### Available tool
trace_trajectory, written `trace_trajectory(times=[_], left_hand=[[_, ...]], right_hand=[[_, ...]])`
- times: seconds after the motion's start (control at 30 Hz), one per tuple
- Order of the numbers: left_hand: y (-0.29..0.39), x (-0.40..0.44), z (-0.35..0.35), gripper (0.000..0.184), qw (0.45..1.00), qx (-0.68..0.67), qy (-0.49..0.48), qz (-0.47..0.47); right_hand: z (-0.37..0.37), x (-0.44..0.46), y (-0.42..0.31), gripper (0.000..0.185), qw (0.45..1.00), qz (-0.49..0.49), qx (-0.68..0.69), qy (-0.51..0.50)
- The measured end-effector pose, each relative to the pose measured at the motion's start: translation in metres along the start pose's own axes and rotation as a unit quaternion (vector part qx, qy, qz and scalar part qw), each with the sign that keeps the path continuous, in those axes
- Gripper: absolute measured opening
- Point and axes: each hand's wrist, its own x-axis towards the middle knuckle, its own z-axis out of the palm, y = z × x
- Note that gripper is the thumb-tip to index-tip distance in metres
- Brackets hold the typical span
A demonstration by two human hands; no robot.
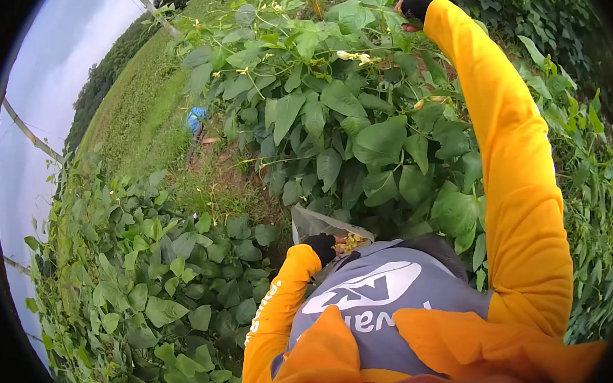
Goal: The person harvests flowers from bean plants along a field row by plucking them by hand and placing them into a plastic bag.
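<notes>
My left hand (322,247), in a black fingerless glove, is low in front of my body at the mouth of a clear plastic bag (315,224). Its fingers are closed on the bag, partly hidden by it. Small yellowish pieces (352,242) show inside; I cannot make out whether they are flowers or pods. At the far end of my stretched-out arm, my right hand (415,9), gloved the same way, reaches into the top of a leafy bean-like plant (370,142). Leaves and the glove cover most of its fingers. Pale yellow-white blossoms (353,56) sit on the plant nearby.
Dense leafy plants (152,299) fill the left side, and more vines (588,153) grow on the right. A strip of bare soil (232,175) runs between the rows. A blue object (195,118) lies beside it. Wooden poles (31,134) stand at the far left.
</notes>
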Motion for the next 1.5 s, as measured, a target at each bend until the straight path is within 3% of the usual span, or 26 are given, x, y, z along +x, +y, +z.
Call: trace_trajectory(times=[0.03,0.07,0.17,0.2,0.3,0.37,0.43,0.5,0.63,0.73,0.8,0.83,0.87,0.9,0.93,1.0,1.03,1.07,1.13,1.23,1.27,1.3,1.33,1.37,1.4,1.5], left_hand=[[0.003,-0.001,-0.002,0.039,1.000,-0.003,-0.006,0.002],[0.005,-0.001,-0.002,0.041,1.000,-0.004,-0.012,0.006],[0.004,0.003,0.002,0.041,1.000,-0.011,-0.005,0.012],[0.001,0.004,0.004,0.041,1.000,-0.024,-0.003,0.018],[0.009,0.002,0.002,0.040,1.000,-0.002,0.011,0.009],[0.014,-0.001,-0.004,0.040,1.000,-0.014,0.008,0.000],[0.010,-0.001,-0.003,0.039,1.000,-0.023,0.003,-0.005],[0.002,0.001,0.001,0.040,0.997,-0.042,0.044,0.054],[-0.001,-0.002,0.000,0.038,0.995,-0.055,0.067,0.054],[-0.009,-0.001,-0.003,0.033,0.987,-0.057,0.116,0.097],[-0.010,0.000,-0.013,0.026,0.971,-0.204,0.111,0.052],[-0.011,0.001,-0.021,0.026,0.972,-0.202,0.110,0.052],[-0.013,0.001,-0.032,0.022,0.960,-0.222,0.156,0.063],[-0.013,0.002,-0.045,0.019,0.946,-0.243,0.201,0.073],[-0.002,-0.002,-0.068,0.016,0.940,-0.225,0.248,0.072],[0.015,-0.006,-0.111,0.014,0.901,-0.259,0.336,0.092],[0.018,-0.005,-0.128,0.013,0.866,-0.307,0.379,0.114],[0.025,-0.007,-0.149,0.013,0.861,-0.290,0.401,0.116],[0.029,-0.013,-0.184,0.015,0.843,-0.261,0.454,0.127],[0.034,-0.028,-0.211,0.020,0.780,-0.163,0.571,0.195],[0.021,-0.033,-0.213,0.023,0.782,-0.175,0.568,0.186],[0.010,-0.032,-0.210,0.025,0.735,-0.242,0.587,0.239],[0.014,-0.044,-0.206,0.025,0.730,-0.308,0.588,0.165],[0.020,-0.059,-0.203,0.024,0.717,-0.372,0.583,0.086],[0.019,-0.065,-0.197,0.025,0.685,-0.381,0.616,0.083],[0.008,-0.093,-0.173,0.032,0.617,-0.425,0.662,0.022]], right_hand=[[-0.001,-0.013,-0.012,0.036,0.998,-0.018,-0.062,-0.006],[0.039,-0.067,-0.069,0.016,0.985,0.136,-0.025,0.098],[0.033,-0.043,-0.063,0.004,0.959,0.233,0.054,0.155],[0.043,-0.066,-0.086,0.004,0.954,0.185,-0.217,0.098],[0.037,-0.060,-0.085,0.004,0.962,0.158,-0.202,0.089],[0.027,-0.045,-0.072,0.002,0.975,0.165,-0.107,0.102],[0.024,-0.053,-0.081,0.008,0.966,0.082,-0.225,0.098],[0.025,-0.053,-0.086,0.009,0.965,0.081,-0.237,0.082],[0.023,-0.049,-0.088,0.004,0.949,0.050,-0.301,0.072],[0.019,-0.048,-0.090,0.007,0.900,-0.013,-0.419,0.122],[0.012,-0.041,-0.095,0.013,0.805,-0.093,-0.545,0.215],[0.014,-0.046,-0.103,0.015,0.790,-0.133,-0.540,0.258],[0.039,-0.099,-0.136,0.008,0.952,-0.146,-0.215,0.159],[0.063,-0.127,-0.152,0.008,0.973,-0.175,-0.064,0.137],[0.101,-0.168,-0.177,0.007,0.954,-0.214,-0.088,0.192],[0.151,-0.205,-0.167,0.012,0.924,-0.329,-0.106,0.162],[0.191,-0.234,-0.163,0.012,0.947,-0.266,-0.076,0.166],[0.231,-0.252,-0.139,0.011,0.943,-0.291,-0.043,0.154],[0.307,-0.277,-0.074,0.011,0.926,-0.369,-0.071,0.016],[0.355,-0.307,0.028,0.011,0.873,-0.208,-0.309,-0.315],[0.357,-0.304,0.040,0.012,0.906,-0.240,-0.247,-0.245],[0.359,-0.301,0.049,0.014,0.931,-0.264,-0.182,-0.176],[0.346,-0.298,0.014,0.015,0.954,-0.190,-0.165,-0.165],[0.343,-0.291,0.014,0.017,0.962,-0.188,-0.151,-0.130],[0.339,-0.290,0.000,0.019,0.977,-0.107,-0.139,-0.122],[0.334,-0.276,0.026,0.023,0.983,-0.064,-0.103,-0.134]])
